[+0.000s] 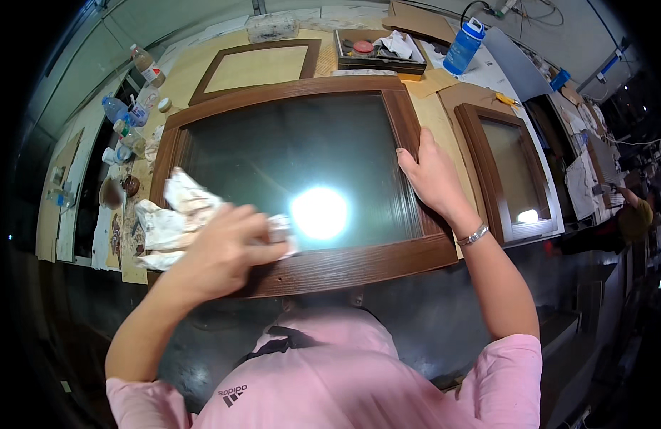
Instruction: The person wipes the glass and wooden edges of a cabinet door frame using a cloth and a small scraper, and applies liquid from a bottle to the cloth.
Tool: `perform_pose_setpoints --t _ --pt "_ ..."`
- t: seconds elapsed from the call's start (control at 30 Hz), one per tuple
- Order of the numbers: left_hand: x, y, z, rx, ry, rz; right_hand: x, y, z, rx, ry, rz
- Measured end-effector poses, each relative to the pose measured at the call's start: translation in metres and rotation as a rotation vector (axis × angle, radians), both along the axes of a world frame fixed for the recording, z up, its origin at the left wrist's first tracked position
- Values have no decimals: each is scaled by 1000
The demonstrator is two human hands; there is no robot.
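A brown wooden frame [345,266] with a dark glass pane [273,157] lies before me, its near edge reaching past the front of the table. My left hand [227,247] is closed on a crumpled, stained white cloth [187,200] and presses it at the near left of the pane, by the bottom rail. Part of the cloth hides that corner of the frame. On the right side of the frame rests my right hand [430,171], thumb on its inner edge and fingers along the outer side. A bright light reflects in the glass.
Bottles, among them a clear one [130,137], and a brown-stained cup [112,193] stand at left. Behind lie another frame [255,50] and a tray [345,63] of odds and ends. A blue bottle [464,48], a yellow cutter [505,99] and stacked small frames [488,157] are at right.
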State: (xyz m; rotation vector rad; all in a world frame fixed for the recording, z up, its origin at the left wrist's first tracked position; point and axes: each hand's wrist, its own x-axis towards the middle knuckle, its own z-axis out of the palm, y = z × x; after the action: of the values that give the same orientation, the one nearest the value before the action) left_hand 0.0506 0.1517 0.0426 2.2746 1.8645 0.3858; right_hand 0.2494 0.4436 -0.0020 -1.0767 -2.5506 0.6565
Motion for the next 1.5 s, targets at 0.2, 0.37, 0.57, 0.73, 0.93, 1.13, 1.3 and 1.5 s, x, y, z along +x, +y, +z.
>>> perform_pose_setpoints --t 0.2,0.37,0.57,0.73,0.93,1.13,1.3,1.5 --pt "28 43 -4 55 -43 -118 1 6 -9 56 48 17" --pt "-58 -80 21 -121 6 244 7 4 -6 15 111 25" --pt "-47 -109 13 25 8 318 1 -5 2 10 61 -7" --pt "-16 -46 2 40 -37 151 0 1 -2 -6 13 -30" --pt "-17 -33 17 -19 166 36 5 1 2 -30 60 -4" --pt "-6 -27 5 75 98 65 0 -3 -1 -11 89 -16" --pt "-14 -41 8 23 86 127 3 -1 0 -16 125 4" --pt "-74 -171 3 211 19 732 0 -3 1 -72 150 25"
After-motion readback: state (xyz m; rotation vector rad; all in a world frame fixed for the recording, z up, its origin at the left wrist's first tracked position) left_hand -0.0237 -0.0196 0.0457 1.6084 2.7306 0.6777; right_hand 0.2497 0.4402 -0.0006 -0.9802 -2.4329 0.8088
